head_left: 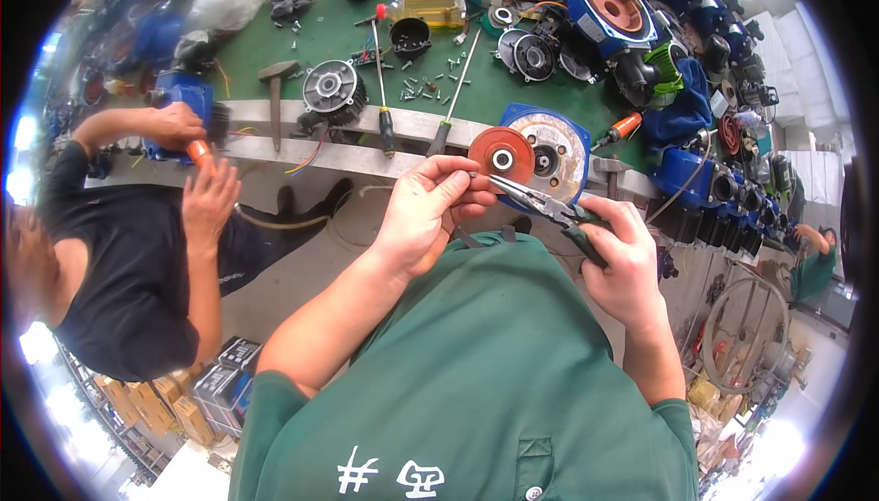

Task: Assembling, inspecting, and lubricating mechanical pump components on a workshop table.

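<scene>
My right hand (625, 249) grips the dark handles of long-nose pliers (548, 206). Their jaws point left, with the tips close to the fingertips of my left hand (430, 208). That hand is closed in a pinch on a tiny piece too small to make out. Just beyond the plier tips, a reddish-brown disc (518, 147) with a ring-shaped centre rests at the bench edge. It overlaps a blue square flange (579, 146) with a pale, worn round face and a shaft in its middle.
Screwdrivers (385, 121), a hammer (276, 103), a grey motor end cover (331, 89) and scattered screws lie on the green bench (265, 48). A bottle of yellow liquid (430, 10) lies farther back. Blue motors (682, 176) stand at right. At left, a co-worker (128, 272) handles an orange tool beside a blue motor.
</scene>
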The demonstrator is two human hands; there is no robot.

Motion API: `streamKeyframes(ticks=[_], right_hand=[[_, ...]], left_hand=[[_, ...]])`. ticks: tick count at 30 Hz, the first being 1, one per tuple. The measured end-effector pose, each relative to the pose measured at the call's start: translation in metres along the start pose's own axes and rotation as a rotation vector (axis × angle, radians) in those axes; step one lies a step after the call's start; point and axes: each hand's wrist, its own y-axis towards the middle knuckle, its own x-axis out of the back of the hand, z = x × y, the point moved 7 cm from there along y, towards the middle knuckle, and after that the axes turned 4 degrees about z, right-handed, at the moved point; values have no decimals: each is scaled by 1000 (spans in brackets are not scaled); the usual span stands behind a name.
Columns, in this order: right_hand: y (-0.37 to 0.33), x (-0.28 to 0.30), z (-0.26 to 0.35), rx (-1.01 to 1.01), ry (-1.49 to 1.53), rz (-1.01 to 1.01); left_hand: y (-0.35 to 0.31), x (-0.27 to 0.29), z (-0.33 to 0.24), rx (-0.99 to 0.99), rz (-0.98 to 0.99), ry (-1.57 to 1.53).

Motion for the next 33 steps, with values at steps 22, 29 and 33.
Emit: streamKeyframes(ticks=[22, 29, 33], right_hand=[[10, 2, 7, 20, -97, 100], [10, 3, 7, 27, -101, 93], [9, 3, 7, 28, -95, 100]], left_hand=[[-3, -4, -14, -150, -30, 350], [-4, -6, -15, -157, -24, 404], [-5, -7, -16, -154, -23, 426]])
